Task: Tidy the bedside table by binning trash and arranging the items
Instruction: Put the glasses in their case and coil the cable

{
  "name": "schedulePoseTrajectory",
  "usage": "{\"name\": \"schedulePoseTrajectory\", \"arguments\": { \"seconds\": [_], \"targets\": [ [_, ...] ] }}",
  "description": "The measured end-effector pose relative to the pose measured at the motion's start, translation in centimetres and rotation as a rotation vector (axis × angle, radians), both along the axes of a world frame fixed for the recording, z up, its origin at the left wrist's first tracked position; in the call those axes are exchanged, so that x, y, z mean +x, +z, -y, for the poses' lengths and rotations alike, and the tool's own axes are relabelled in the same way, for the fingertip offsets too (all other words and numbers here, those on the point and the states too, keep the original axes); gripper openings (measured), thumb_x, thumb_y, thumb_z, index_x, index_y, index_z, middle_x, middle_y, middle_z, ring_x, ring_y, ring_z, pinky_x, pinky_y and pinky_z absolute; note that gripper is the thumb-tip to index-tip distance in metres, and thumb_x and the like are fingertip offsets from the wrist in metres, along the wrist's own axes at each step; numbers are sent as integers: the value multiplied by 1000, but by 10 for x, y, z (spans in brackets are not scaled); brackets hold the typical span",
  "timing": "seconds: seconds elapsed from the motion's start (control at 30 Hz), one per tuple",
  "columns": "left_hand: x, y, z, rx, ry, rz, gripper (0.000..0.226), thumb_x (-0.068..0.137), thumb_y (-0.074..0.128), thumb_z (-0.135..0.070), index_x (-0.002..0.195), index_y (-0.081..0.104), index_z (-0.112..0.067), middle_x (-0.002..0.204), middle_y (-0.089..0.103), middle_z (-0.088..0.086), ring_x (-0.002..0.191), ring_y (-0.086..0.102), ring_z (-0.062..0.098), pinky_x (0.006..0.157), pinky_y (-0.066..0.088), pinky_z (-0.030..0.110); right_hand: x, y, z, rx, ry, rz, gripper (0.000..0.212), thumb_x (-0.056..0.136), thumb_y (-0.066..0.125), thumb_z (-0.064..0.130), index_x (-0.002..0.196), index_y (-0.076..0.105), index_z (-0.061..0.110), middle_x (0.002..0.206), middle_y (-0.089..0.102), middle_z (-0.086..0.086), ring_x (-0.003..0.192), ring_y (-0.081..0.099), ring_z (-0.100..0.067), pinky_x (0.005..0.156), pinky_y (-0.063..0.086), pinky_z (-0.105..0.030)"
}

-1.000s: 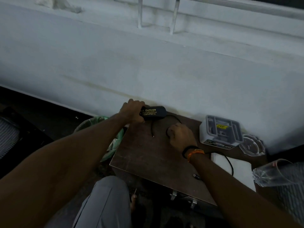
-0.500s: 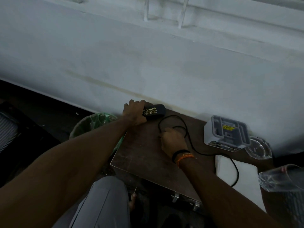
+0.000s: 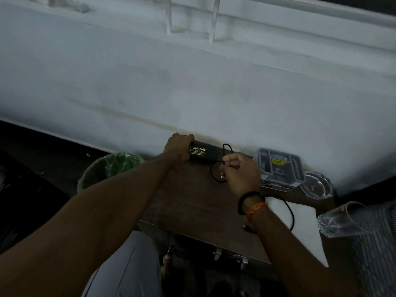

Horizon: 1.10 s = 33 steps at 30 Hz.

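A black glasses case (image 3: 204, 154) with gold lettering lies at the back of the brown bedside table (image 3: 188, 202), against the wall. My left hand (image 3: 177, 147) grips the case's left end. My right hand (image 3: 240, 172) pinches a thin black cable (image 3: 215, 168), looped just right of the case, with a plug end showing at my fingers. The cable trails on under my wrist and over a white pad (image 3: 300, 224) at the table's right. A bin (image 3: 107, 170) with a green liner stands on the floor left of the table.
A white and grey box (image 3: 278, 168) sits at the table's back right, with a clear glass dish (image 3: 317, 185) beside it. A clear plastic cup (image 3: 342, 219) lies tipped at the far right. My knee (image 3: 128, 264) is below the table's front edge.
My right hand has lifted the cable into a loop and shifted right, toward the case's right end. My left hand has stayed on the case.
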State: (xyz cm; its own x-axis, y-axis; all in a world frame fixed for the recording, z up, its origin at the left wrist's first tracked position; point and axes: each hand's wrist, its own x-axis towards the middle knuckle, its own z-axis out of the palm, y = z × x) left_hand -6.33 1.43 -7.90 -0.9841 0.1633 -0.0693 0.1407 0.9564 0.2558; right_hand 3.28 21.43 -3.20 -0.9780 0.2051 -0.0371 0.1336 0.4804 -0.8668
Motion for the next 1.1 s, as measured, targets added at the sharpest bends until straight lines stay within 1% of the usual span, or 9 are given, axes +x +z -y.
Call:
{"name": "schedulePoseTrajectory", "arguments": {
  "seconds": [0.17,0.3,0.43,0.57,0.67,0.73,0.87,0.93,1.1],
  "targets": [
    [-3,1,-3,-1,-26,36,59,69,72,-13,124,50,-10,121,61,14,112,55,36,90,44,38,-1,2,-14,-74,14,59,21,77,74,8,88,67,25,83,70,5,80,69,-15,74,61,-43],
    [11,20,-13,144,-18,21,94,68,76,-18,149,30,-19,155,31,13,144,22,37,116,23,47,-2,6,-19,-154,51,95,23,76,76,10,94,67,21,83,72,3,82,70,-17,77,60,-47],
    [47,49,-55,315,-357,-233,76,72,69,-34,143,45,-24,157,32,9,146,21,35,116,17,48,9,17,-27,-199,63,62,21,78,75,9,92,66,21,88,74,0,85,70,-15,78,60,-41],
    [71,61,-80,299,-366,-163,24,88,63,-20,112,68,-23,119,68,0,121,55,21,114,18,37,24,28,-43,-201,49,-51,19,79,73,7,90,65,20,82,76,3,85,71,-12,77,58,-36],
    [82,70,-83,432,-367,-149,12,93,58,-22,87,66,-15,84,68,0,81,62,19,75,38,29,31,33,-52,-148,64,-171,19,82,72,7,93,65,21,80,75,10,85,70,-4,81,57,-33],
    [92,71,-86,619,-274,-76,11,93,60,-22,87,64,-14,78,66,2,72,59,14,65,40,28,34,33,-53,-168,61,-258,20,85,72,8,98,65,21,90,74,9,91,70,-3,85,55,-27],
    [105,79,-95,1415,9,188,11,95,58,-10,106,59,-6,70,59,16,67,58,20,61,49,22,33,31,-52,-243,-86,-354,26,90,68,20,116,61,23,113,68,8,103,64,1,87,51,-13],
    [102,83,-96,1636,103,279,11,96,54,-5,103,62,-5,70,58,13,69,57,23,61,51,23,28,31,-49,-279,-83,-303,22,93,64,24,115,62,23,111,68,8,102,64,-1,90,53,-21],
    [95,85,-99,1977,189,440,26,95,46,3,100,69,-8,84,66,15,84,64,28,79,59,33,34,28,-32,-434,356,-43,22,96,58,30,115,67,25,111,72,8,107,65,-7,92,51,-28]
  ]
}}
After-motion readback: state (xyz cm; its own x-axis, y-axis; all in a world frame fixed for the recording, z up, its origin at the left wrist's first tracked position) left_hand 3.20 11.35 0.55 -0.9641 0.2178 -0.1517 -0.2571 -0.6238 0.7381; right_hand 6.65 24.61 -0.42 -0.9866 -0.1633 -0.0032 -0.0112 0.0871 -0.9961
